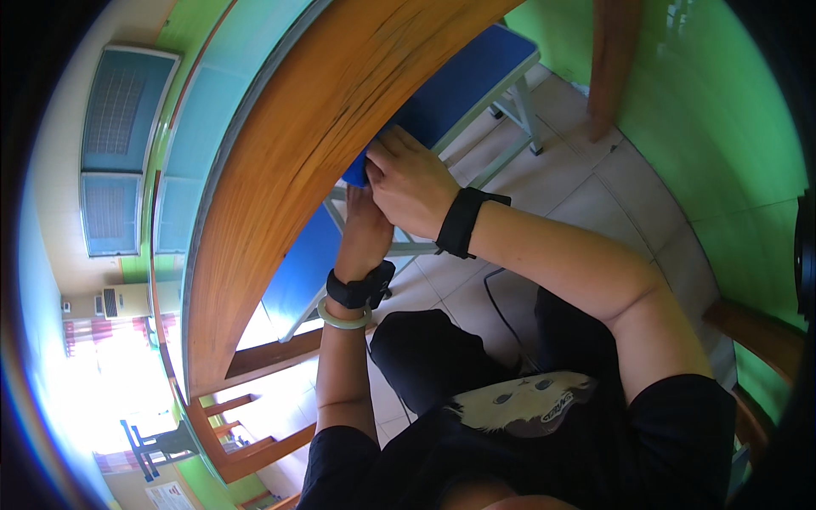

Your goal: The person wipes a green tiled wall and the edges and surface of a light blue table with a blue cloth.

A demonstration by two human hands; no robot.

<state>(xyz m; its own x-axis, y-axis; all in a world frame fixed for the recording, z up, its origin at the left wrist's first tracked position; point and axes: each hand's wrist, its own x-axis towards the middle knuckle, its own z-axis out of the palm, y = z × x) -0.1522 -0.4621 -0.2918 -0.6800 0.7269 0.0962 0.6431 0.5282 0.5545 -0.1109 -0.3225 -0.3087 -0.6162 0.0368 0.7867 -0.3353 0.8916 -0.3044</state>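
My right hand (411, 182) is bent over a blue cloth (356, 168), its fingers pressing it at the lower edge of a long wooden panel (306, 146). Close below it, my left hand (366, 233) reaches up to the same spot. The left fingertips are largely hidden by the right hand and the cloth, so its grip is unclear. Both wrists carry black straps, and a pale bangle (344, 317) circles the left forearm. Dark lines run along the wood grain beside the hands.
A blue-topped table (475, 76) with grey metal legs stands beyond the panel; another blue surface (303, 255) shows at lower left. A black cable (500, 306) crosses the tiled floor (567, 178) near my knees. A green wall (714, 127) rises at right, near a wooden post (612, 64).
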